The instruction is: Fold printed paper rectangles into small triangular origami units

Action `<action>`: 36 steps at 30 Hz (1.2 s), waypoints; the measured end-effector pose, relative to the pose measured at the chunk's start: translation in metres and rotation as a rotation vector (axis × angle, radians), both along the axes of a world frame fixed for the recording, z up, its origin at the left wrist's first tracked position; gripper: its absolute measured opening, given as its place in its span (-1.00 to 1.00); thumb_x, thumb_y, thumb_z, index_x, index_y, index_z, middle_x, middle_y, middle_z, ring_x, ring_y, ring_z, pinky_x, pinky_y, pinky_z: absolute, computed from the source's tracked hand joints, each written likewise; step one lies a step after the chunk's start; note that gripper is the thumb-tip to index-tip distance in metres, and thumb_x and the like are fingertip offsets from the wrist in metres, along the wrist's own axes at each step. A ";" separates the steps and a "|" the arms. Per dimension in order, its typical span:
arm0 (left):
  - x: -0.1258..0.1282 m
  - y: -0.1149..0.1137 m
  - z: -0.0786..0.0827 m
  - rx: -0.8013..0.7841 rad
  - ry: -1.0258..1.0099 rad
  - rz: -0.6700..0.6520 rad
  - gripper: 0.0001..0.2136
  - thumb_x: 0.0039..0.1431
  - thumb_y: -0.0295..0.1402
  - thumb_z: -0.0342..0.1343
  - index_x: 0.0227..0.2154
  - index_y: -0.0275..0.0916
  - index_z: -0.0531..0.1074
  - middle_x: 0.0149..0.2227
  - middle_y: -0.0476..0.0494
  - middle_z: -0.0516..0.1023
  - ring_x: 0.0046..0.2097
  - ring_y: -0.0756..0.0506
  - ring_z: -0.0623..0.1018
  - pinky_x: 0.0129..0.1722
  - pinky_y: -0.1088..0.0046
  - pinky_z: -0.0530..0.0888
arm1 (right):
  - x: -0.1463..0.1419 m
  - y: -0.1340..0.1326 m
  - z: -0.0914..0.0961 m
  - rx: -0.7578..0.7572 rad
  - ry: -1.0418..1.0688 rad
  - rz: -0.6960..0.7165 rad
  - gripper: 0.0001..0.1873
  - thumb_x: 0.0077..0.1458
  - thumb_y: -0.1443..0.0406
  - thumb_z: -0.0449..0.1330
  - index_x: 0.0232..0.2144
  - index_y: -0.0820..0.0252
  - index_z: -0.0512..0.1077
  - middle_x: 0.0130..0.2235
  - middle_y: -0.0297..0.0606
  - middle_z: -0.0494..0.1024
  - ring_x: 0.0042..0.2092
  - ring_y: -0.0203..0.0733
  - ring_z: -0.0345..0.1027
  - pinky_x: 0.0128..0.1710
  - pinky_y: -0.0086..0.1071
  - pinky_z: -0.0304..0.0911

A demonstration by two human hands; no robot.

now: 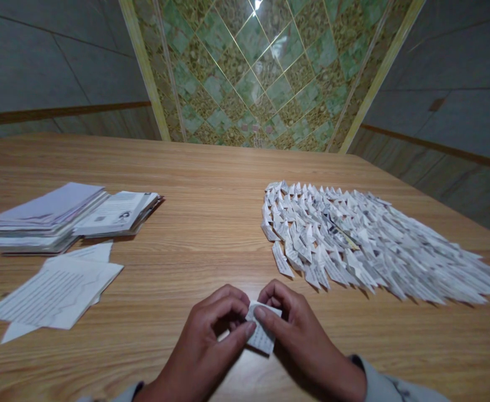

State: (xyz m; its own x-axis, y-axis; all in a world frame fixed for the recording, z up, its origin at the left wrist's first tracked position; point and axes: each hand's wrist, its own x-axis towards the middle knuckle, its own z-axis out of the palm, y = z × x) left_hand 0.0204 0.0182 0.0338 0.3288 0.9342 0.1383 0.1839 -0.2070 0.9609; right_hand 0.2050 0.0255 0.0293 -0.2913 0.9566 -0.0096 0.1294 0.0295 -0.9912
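A small folded piece of printed paper [263,338] is pinched between both hands, just above the near part of the table. My left hand [215,329] grips its left edge, thumb in front and fingers curled behind. On the other side my right hand [295,326] presses its thumb on the paper's upper face, with the fingers bent around the top edge. Right of the hands lie many folded paper boats [337,240], set close together in rows. The fingertips behind the paper are partly hidden.
On the left of the wooden table [203,212] are a stack of papers [52,206], a smaller pile of printed sheets [114,215] and several loose printed sheets [60,290]. A tiled wall panel [253,72] rises behind the table's far edge.
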 end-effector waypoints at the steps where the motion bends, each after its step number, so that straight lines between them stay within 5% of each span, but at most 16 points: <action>1: 0.000 0.000 0.000 -0.026 -0.022 -0.003 -0.85 0.22 -0.35 0.17 -0.46 -0.22 0.49 -0.33 -0.12 0.52 -0.29 -0.10 0.50 -0.28 0.45 0.41 | 0.000 0.000 -0.001 0.005 -0.017 -0.010 -0.72 0.18 0.11 0.22 -0.41 0.18 0.34 -0.45 -0.39 0.34 -0.39 -0.27 0.19 -0.41 -0.41 0.09; 6: 0.001 0.000 0.000 -0.097 -0.067 -0.014 -0.84 0.21 -0.33 0.16 -0.48 -0.22 0.47 -0.30 -0.12 0.51 -0.28 -0.09 0.49 -0.32 0.47 0.40 | -0.001 -0.001 0.002 0.031 -0.088 -0.021 -0.79 0.16 0.19 0.20 -0.43 0.17 0.33 -0.48 -0.41 0.34 -0.42 -0.29 0.18 -0.45 -0.42 0.06; 14: 0.003 -0.003 0.001 0.051 0.069 -0.056 -0.89 0.23 -0.39 0.14 -0.42 -0.21 0.47 -0.26 -0.13 0.50 -0.23 -0.10 0.51 -0.23 0.45 0.40 | -0.006 -0.002 0.009 0.046 -0.177 -0.057 -0.83 0.07 0.32 0.19 -0.51 0.16 0.29 -0.53 -0.43 0.32 -0.46 -0.30 0.16 -0.47 -0.43 0.02; 21: 0.002 0.002 -0.006 -0.287 -0.201 0.025 -0.78 0.22 -0.16 0.20 -0.29 -0.21 0.43 -0.39 -0.02 0.46 -0.35 -0.05 0.43 -0.35 0.49 0.39 | -0.003 -0.001 0.008 0.010 -0.084 -0.006 -0.84 0.07 0.25 0.22 -0.46 0.18 0.32 -0.49 -0.42 0.32 -0.43 -0.29 0.14 -0.45 -0.42 0.04; 28: 0.005 0.004 -0.010 -0.400 -0.260 0.009 -0.72 0.08 -0.14 0.30 -0.36 -0.28 0.47 -0.47 0.01 0.44 -0.42 -0.01 0.39 -0.40 0.52 0.34 | 0.000 -0.002 0.004 -0.004 0.032 0.010 -0.76 0.14 0.16 0.23 -0.42 0.18 0.33 -0.46 -0.41 0.31 -0.40 -0.28 0.12 -0.43 -0.42 0.05; 36: 0.001 0.002 -0.008 -0.182 0.011 0.088 -0.77 0.15 -0.23 0.20 -0.51 -0.27 0.53 -0.52 -0.06 0.50 -0.43 -0.06 0.44 -0.42 0.48 0.34 | 0.002 -0.001 0.007 0.006 -0.007 0.074 -0.78 0.20 0.15 0.19 -0.35 0.20 0.41 -0.38 -0.35 0.39 -0.32 -0.24 0.23 -0.35 -0.39 0.12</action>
State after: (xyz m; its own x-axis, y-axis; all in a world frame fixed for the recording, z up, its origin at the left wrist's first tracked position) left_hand 0.0210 0.0205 0.0257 0.2458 0.9685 -0.0389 0.2047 -0.0127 0.9787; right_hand 0.2066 0.0247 0.0359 -0.3611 0.9325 -0.0060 0.1334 0.0453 -0.9900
